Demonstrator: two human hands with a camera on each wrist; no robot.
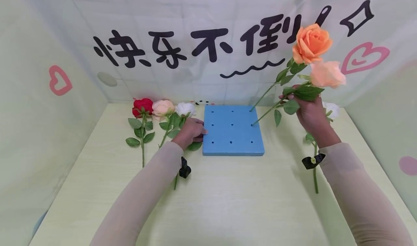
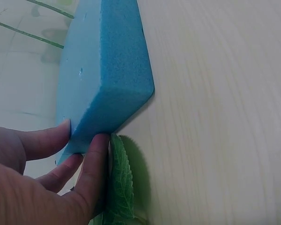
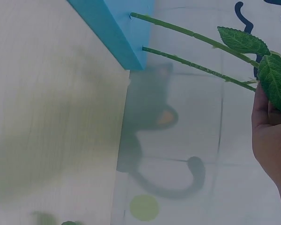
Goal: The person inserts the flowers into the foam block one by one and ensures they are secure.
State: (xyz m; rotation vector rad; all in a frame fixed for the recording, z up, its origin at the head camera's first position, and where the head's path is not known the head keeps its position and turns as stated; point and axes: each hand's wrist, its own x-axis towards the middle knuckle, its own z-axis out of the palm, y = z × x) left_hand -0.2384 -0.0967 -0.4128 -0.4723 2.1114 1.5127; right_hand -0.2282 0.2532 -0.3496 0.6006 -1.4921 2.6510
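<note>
A blue foam block [image 1: 224,133] with several small holes lies on the table. At its left side, my left hand [image 1: 192,132] grips the edge, thumb on the top face and fingers against the side, as the left wrist view shows. My right hand [image 1: 312,115] holds a pale peach rose [image 1: 327,74] by its stem, just under the bloom among the leaves. That stem slants down to the right-hand hole of the middle row. Behind it, an orange rose [image 1: 311,43] leans rightward, its stem standing in the back right hole.
Left of the block lie a red rose [image 1: 142,108], a light pink rose [image 1: 163,108] and a white rose [image 1: 185,109]. Another white rose [image 1: 331,110] lies on the right, partly behind my right forearm. A printed cloth [image 1: 169,83] hangs close behind the table [image 1: 234,202].
</note>
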